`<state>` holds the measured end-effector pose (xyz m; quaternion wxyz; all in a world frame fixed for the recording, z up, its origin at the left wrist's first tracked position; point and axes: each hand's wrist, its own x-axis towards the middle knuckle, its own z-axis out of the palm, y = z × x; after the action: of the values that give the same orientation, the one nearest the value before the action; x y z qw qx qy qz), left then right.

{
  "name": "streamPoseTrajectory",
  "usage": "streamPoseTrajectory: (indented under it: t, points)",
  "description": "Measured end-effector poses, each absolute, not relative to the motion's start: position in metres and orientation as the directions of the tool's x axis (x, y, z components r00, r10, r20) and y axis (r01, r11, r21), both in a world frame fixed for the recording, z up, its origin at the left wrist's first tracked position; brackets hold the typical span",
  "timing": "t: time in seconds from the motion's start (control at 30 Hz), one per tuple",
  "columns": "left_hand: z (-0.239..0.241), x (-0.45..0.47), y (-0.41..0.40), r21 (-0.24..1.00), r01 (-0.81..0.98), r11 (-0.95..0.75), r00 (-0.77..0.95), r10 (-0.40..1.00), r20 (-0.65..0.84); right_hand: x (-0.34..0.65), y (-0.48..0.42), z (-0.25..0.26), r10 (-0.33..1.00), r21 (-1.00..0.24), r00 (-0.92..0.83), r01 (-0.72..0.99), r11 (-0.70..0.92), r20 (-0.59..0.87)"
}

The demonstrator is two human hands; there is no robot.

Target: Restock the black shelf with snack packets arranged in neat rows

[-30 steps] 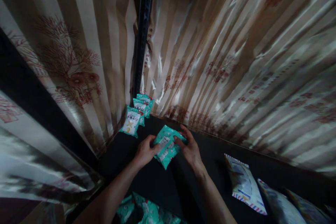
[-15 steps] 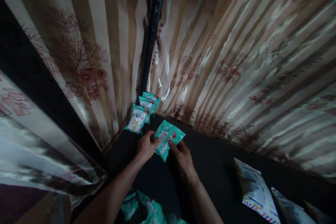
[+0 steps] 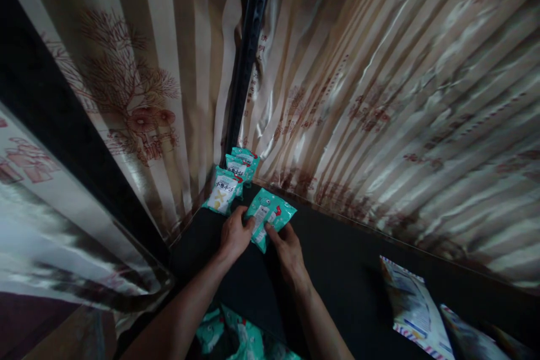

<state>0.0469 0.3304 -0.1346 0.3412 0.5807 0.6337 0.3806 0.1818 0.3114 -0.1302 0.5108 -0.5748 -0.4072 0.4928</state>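
Between my two hands is a teal snack bag with a red mark and pale printed panels facing me. My left hand grips its left edge, thumb on the front. At its lower right side my right hand pinches it, thumb on the front and fingers behind. Just beyond my left hand, a row of similar teal bags stands in the corner; the front bag has a white panel with dark characters and leans back.
More teal bags lie at the bottom, near my forearms. White-and-blue bags with striped edges lie on the black surface to the right. Patterned curtains and a dark perforated post enclose the corner.
Both hands have shifted the held teal bag slightly up and left. My right thumb has slid a little left across its front. The view has also moved slightly.
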Motion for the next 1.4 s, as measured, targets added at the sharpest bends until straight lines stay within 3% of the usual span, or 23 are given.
streamPoseTrajectory:
  t: [0.23,0.37,0.53,0.7,0.8,0.87,1.03,1.17,1.3,1.4]
  points:
    - [-0.145,0.049,0.332,0.874,0.484,-0.033,-0.129,0.986,0.108,0.189,0.334,-0.143,0.957,-0.976,0.284,0.190,-0.109,-0.052]
    - [-0.147,0.050,0.331,0.853,0.507,-0.120,-0.005,0.990,0.142,0.196,0.354,-0.144,0.938,-0.935,0.345,0.337,-0.113,0.011]
    - [-0.156,0.054,0.328,0.788,0.575,-0.219,0.137,0.976,0.172,0.212,0.356,-0.149,0.884,-0.910,0.465,0.386,-0.150,0.052]
    - [-0.158,0.054,0.327,0.716,0.627,-0.307,0.173,0.951,0.256,0.249,0.286,-0.142,0.850,-0.811,0.468,0.578,-0.088,0.241]
    - [-0.148,0.051,0.320,0.683,0.644,-0.343,0.169,0.936,0.310,0.264,0.214,-0.138,0.876,-0.824,0.439,0.559,-0.093,0.199]
    - [-0.140,0.049,0.310,0.682,0.624,-0.380,0.220,0.924,0.314,0.263,0.167,-0.140,0.903,-0.837,0.418,0.525,-0.155,0.095]
    - [-0.130,0.048,0.264,0.740,0.514,-0.433,0.534,0.837,0.119,0.242,0.086,-0.158,0.984,-0.798,0.172,0.585,-0.146,-0.055]
    - [-0.118,0.043,0.222,0.686,0.532,-0.497,0.713,0.699,-0.046,0.224,0.065,-0.164,0.993,-0.726,0.050,0.678,-0.113,-0.109]
    - [-0.113,0.021,0.181,0.608,0.625,-0.490,0.669,0.737,-0.094,0.205,0.057,-0.171,0.992,-0.714,0.026,0.691,-0.108,-0.125]
    - [-0.130,0.001,0.147,0.535,0.777,-0.331,0.489,0.853,-0.184,0.192,0.054,-0.185,0.989,-0.657,0.017,0.745,-0.111,-0.148]
